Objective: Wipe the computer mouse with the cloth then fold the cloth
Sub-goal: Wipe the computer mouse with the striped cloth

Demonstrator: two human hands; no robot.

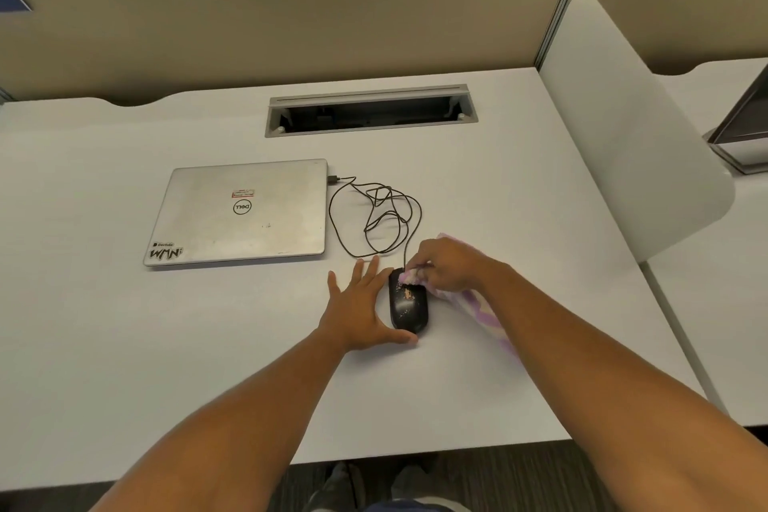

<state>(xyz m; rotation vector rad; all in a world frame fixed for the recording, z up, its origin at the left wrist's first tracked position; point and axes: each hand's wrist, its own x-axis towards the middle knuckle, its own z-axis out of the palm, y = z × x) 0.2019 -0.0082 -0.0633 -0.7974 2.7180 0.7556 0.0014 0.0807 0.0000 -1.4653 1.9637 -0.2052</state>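
A black wired computer mouse (408,308) lies on the white desk (208,345), its top scuffed. My left hand (360,306) rests flat beside its left side, fingers spread, thumb against the mouse's near end. My right hand (449,266) grips a pink, purple and white cloth (478,303) and presses a bunched corner onto the mouse's front end. The rest of the cloth trails under my right wrist towards me.
The mouse's black cable (374,216) loops between the mouse and a shut silver laptop (241,212) on the left. A cable slot (370,112) is set into the desk at the back. A white divider panel (623,116) stands on the right.
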